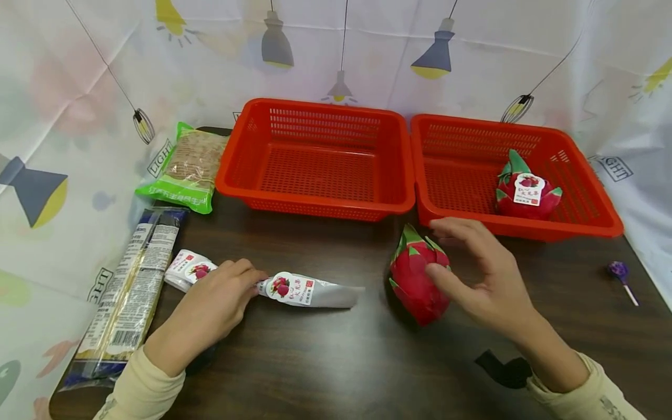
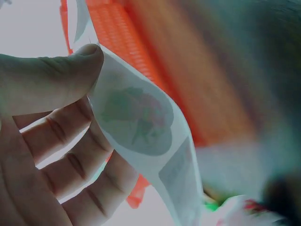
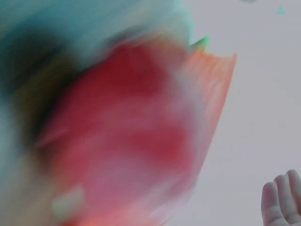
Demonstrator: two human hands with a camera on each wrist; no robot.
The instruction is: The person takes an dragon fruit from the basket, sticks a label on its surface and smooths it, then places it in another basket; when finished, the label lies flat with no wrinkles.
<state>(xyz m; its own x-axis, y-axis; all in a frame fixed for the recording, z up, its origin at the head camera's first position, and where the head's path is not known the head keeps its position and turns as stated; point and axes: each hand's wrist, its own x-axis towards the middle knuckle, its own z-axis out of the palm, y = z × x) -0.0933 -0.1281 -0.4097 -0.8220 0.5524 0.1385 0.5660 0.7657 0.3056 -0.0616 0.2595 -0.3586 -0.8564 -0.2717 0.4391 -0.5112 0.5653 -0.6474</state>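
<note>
My left hand point(image 1: 220, 297) pinches a silvery strip of fruit stickers point(image 1: 331, 296) over the table. A round sticker point(image 2: 136, 120) with its backing shows beside the thumb in the left wrist view. The rest of the sticker roll point(image 1: 190, 268) lies just left of that hand. On the right, a red dragon fruit point(image 1: 415, 280) with green-tipped scales is on the table in front of the baskets. My right hand point(image 1: 485, 280) is beside it, thumb overlapping the fruit in the head view and fingers spread. The right wrist view shows the same fruit point(image 3: 136, 132) blurred.
Two red plastic baskets stand at the back: the left basket point(image 1: 325, 204), and the right basket point(image 1: 525, 227) with a stickered dragon fruit point(image 1: 525, 195) inside. A green-edged food bag point(image 1: 194, 163) and a long noodle packet point(image 1: 131, 286) lie left. A purple lollipop point(image 1: 619, 269) lies far right.
</note>
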